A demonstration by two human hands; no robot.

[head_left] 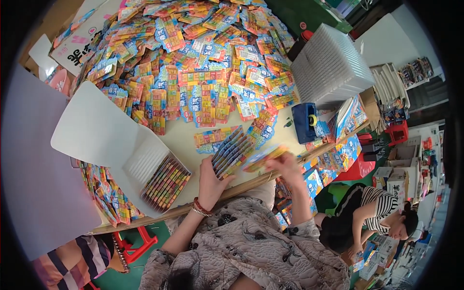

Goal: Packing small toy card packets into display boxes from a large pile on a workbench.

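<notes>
My left hand (pixel 212 182), with a beaded bracelet at the wrist, is closed round a stack of colourful blister packs (pixel 232 152) stood on edge near the table's front. To its right, my right hand (pixel 286 169) grips a single blister pack (pixel 263 157), smeared by motion, beside the stack. Left of my hands stands a white plastic box (pixel 135 145) with its lid (pixel 94 128) folded back. A row of blister packs (pixel 166 186) fills the near part of the box. Beyond my hands, more packs (pixel 205 101) lie loose on the table.
A large heap of packs (pixel 193 48) covers the far table. At the right are stacked translucent trays (pixel 331 67), a blue tape dispenser (pixel 304 123) and printed cards (pixel 345 118). A person in a striped top (pixel 379 208) sits at lower right; a red stool (pixel 135 246) stands below the table.
</notes>
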